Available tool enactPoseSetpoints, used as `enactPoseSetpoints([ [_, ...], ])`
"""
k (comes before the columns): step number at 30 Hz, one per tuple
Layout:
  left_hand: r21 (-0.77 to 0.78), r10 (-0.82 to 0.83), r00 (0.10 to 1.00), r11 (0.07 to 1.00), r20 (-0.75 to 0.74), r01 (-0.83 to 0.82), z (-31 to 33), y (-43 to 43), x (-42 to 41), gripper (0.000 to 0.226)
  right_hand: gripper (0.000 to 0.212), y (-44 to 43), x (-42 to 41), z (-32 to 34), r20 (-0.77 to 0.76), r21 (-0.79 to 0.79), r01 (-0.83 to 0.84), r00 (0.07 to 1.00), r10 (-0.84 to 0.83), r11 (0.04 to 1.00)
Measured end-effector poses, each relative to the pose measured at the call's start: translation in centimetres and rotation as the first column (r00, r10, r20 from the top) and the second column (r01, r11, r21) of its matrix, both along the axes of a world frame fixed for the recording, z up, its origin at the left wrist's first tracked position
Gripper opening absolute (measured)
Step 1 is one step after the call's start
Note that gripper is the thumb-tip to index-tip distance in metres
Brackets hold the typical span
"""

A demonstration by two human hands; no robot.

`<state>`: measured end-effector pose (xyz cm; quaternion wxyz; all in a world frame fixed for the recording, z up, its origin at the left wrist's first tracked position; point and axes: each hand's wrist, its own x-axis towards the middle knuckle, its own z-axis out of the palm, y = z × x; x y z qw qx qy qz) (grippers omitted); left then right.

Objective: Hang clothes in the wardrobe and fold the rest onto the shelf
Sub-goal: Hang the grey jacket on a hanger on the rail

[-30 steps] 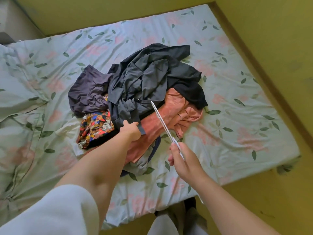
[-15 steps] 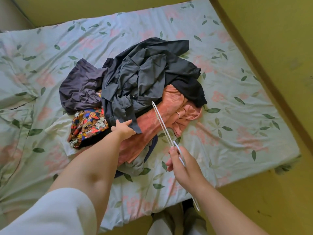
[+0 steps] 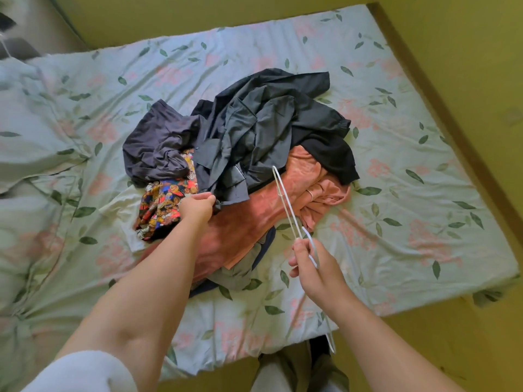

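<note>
On the bed [image 3: 396,193], your left hand [image 3: 196,206] pinched the dark grey shirt [image 3: 254,131] by its near hem, while your right hand [image 3: 314,274], fingers closed round the white hanger [image 3: 285,199] just to the right, pointed its long axis away towards that shirt.

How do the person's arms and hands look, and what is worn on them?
Both forearms are bare. A white sleeve covers the left upper arm; no sleeve shows on the right arm. The left hand and the right hand wear no glove, and no ring, watch or bracelet is visible.
</note>
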<state>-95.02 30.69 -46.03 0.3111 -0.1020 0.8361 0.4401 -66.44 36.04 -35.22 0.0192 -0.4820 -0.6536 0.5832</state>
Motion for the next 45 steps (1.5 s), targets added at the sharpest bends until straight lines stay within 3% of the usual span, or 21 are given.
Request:
enactPoseSetpoints([
  [3, 0.211, 0.019, 0.982, 0.976, 0.187, -0.059, 4.9, -1.6, 1.0, 0.036, 0.034, -0.1, -1.0, 1.6, 0.005, 0.136, -0.107, 0.994, 0.107, 0.985],
  [11, 0.251, -0.181, 0.975, 0.957, 0.13, 0.144, 19.0, -5.0, 8.8, 0.021, 0.032, -0.4, -5.3, 7.6, -0.103, 0.455, -0.144, 0.972, 0.212, 0.879],
  [16, 0.36, -0.108, 0.994, 0.926, -0.028, 0.111, 26.8, -5.7, 13.0, 0.015, 0.044, 0.2, -6.2, 12.6, -0.151, 0.285, -0.238, 0.945, 0.289, 0.928],
  [21, 0.628, 0.148, 0.989, 0.769, 0.014, -0.123, 32.4, -6.6, 16.1, 0.023, 0.055, 0.0, -4.3, 18.2, -0.276, 0.321, -0.356, 0.852, 0.446, 0.878],
  [24, 0.766, 0.251, 0.967, 0.61, 0.055, -0.202, 35.0, -7.2, 17.8, 0.028, 0.06, -1.0, -3.0, 20.1, -0.365, 0.518, -0.247, 0.802, 0.473, 0.819],
  [27, 0.812, 0.292, 0.956, 0.548, 0.037, -0.2, 37.3, -7.7, 19.5, 0.026, 0.065, -1.9, -1.8, 21.4, -0.374, 0.625, -0.243, 0.741, 0.558, 0.742],
  [30, 0.834, 0.315, 0.947, 0.539, -0.066, -0.121, 39.4, -8.0, 21.5, 0.024, 0.068, -1.6, -0.7, 23.7, -0.365, 0.568, -0.34, 0.712, 0.6, 0.75],
  [33, 0.865, 0.32, 0.942, 0.496, -0.104, -0.073, 40.5, -8.5, 22.9, 0.024, 0.066, -0.3, -0.1, 25.3, -0.391, 0.33, -0.513, 0.69, 0.609, 0.792],
  [37, 0.891, 0.313, 0.942, 0.452, -0.119, -0.038, 41.2, -9.0, 23.7, 0.025, 0.044, 0.4, 0.0, 25.2, -0.36, 0.316, -0.543, 0.69, 0.628, 0.778],
  [39, 0.891, 0.295, 0.947, 0.453, -0.131, -0.018, 41.4, -9.5, 23.5, 0.023, 0.033, 0.0, -0.1, 26.1, -0.393, 0.286, -0.553, 0.677, 0.622, 0.782],
  [41, 0.868, 0.322, 0.94, 0.493, -0.114, -0.064, 41.7, -10.2, 22.7, 0.021, 0.038, -0.3, -0.3, 27.5, -0.439, 0.218, -0.558, 0.677, 0.591, 0.801],
  [43, 0.769, 0.403, 0.899, 0.624, -0.169, -0.136, 41.1, -11.0, 21.4, 0.026, 0.042, -0.3, -0.5, 29.0, -0.473, 0.177, -0.555, 0.677, 0.565, 0.813],
  [45, 0.605, 0.371, 0.877, 0.787, -0.306, -0.122, 40.0, -11.7, 20.6, 0.03, 0.036, 0.0, -0.3, 30.6, -0.498, 0.147, -0.568, 0.665, 0.557, 0.81],
])
